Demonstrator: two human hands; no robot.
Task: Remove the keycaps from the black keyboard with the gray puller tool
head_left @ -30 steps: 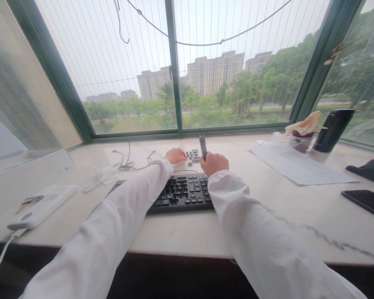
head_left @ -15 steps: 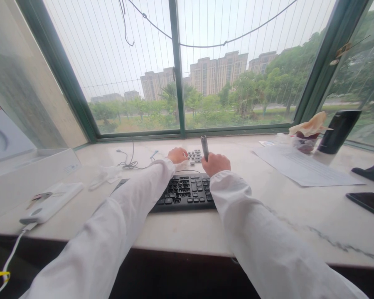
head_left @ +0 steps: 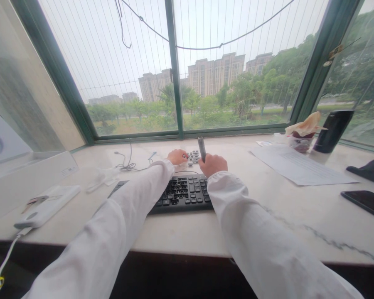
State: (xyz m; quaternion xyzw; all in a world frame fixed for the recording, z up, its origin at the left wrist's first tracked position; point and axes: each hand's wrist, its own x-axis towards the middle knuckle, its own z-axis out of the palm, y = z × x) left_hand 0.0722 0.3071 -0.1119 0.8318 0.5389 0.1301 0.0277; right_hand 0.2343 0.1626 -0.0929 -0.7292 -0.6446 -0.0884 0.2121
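A black keyboard (head_left: 187, 203) lies across the table between my forearms, many of its keys stripped to bare sockets. Beyond it, several loose keycaps (head_left: 193, 156) are set out in rows. My left hand (head_left: 176, 157) is at the left edge of these rows, its fingers pinched on a small dark piece that looks like a keycap. In a fist, my right hand (head_left: 214, 165) grips a thick dark grey stick-like tool (head_left: 201, 148), which stands nearly upright; its lower end is hidden. My left sleeve covers part of the keyboard's left side.
Thin cables (head_left: 128, 165) and clear plastic (head_left: 102, 178) lie to the left, near a white power bank (head_left: 48, 205) with keys on it and an open white box (head_left: 34, 174). Rightward are paper sheets (head_left: 299, 166), a black bottle (head_left: 334, 131) and a phone (head_left: 366, 202).
The whole view has shifted slightly, so things sit a little further left. Both hands stay near the keycaps, and the right still grips the grey tool.
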